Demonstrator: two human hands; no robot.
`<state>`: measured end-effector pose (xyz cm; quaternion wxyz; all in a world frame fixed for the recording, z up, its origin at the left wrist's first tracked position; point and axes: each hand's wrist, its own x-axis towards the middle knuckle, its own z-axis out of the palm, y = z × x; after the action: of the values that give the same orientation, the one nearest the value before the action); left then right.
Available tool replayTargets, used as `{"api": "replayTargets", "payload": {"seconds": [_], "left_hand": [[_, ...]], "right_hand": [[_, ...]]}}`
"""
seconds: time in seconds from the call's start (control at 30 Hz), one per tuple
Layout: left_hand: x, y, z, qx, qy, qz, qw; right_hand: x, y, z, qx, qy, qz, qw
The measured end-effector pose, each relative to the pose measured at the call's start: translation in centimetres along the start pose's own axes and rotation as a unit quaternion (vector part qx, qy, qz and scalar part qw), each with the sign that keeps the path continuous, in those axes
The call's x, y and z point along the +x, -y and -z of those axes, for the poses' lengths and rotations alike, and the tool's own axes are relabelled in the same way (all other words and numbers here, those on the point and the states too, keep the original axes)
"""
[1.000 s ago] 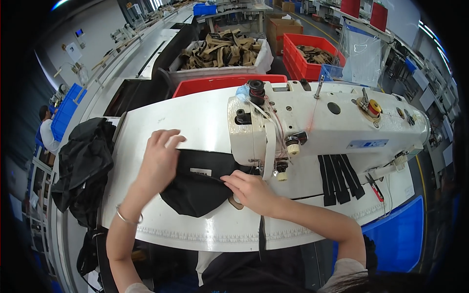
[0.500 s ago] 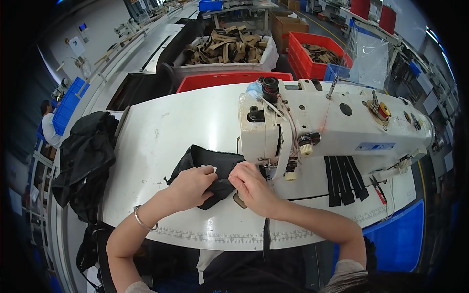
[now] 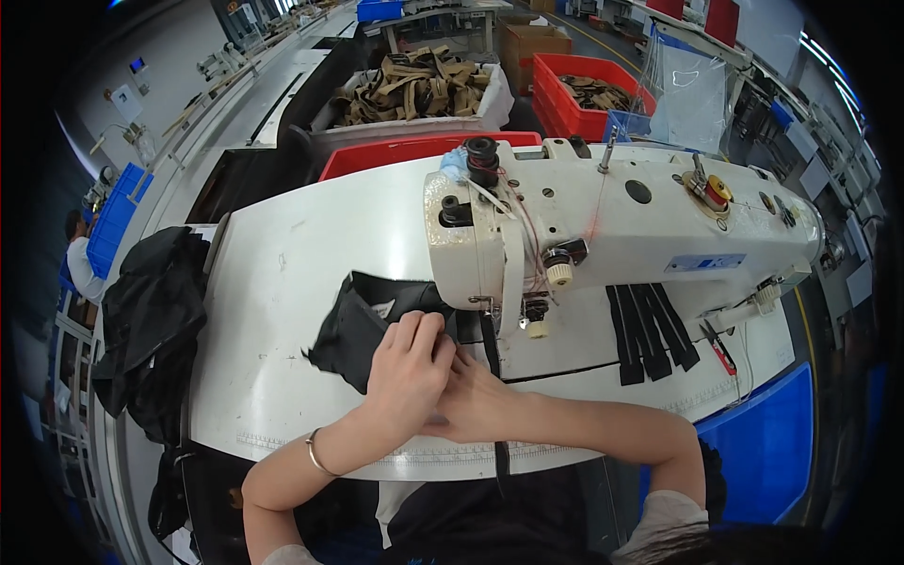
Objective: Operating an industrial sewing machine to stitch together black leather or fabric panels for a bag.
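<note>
As for the black fabric piece (image 3: pixel 341 331), lies on the white surface (image 3: pixel 268 301), beyond and to the left of the overlapping left hand (image 3: pixel 410 369) and right hand (image 3: pixel 482 399). With the left curled narrow over the right, meets the near edge; with fingertips hidden, cannot tell either grip. Looks folded, with 1 small pale label (image 3: pixel 382 308).

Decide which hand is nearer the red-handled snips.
Right: the right hand is left of the red-handled snips; the left hand is farther left, partly covering the right.
</note>
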<state>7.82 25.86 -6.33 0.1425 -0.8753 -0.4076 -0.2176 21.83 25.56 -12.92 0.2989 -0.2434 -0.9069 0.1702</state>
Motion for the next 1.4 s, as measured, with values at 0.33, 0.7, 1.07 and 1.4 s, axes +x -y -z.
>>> {"api": "replayTargets", "payload": {"seconds": [0.33, 0.7, 1.07, 1.4], "left_hand": [[-0.2, 1.5, -4.7, -0.238, 0.043, 0.124, 0.962], [-0.8, 2.9, -5.6, -0.102, 0.037, 0.032, 0.994], [-2.8, 2.8, -6.9, -0.115, 0.003, 0.008, 0.993], [-3.3, 2.9, -6.3, -0.195, 0.074, 0.085, 0.974]], "right_hand": [[-6.4, 3.2, 7.4, -0.166, 0.236, 0.136, 0.948], [-5.2, -0.7, 4.5, -0.026, 0.05, 0.344, 0.937], [-3.0, -4.3, 4.7, -0.074, 0.052, 0.209, 0.974], [-1.7, -4.0, 6.4, -0.077, 0.119, 0.215, 0.966]]}}
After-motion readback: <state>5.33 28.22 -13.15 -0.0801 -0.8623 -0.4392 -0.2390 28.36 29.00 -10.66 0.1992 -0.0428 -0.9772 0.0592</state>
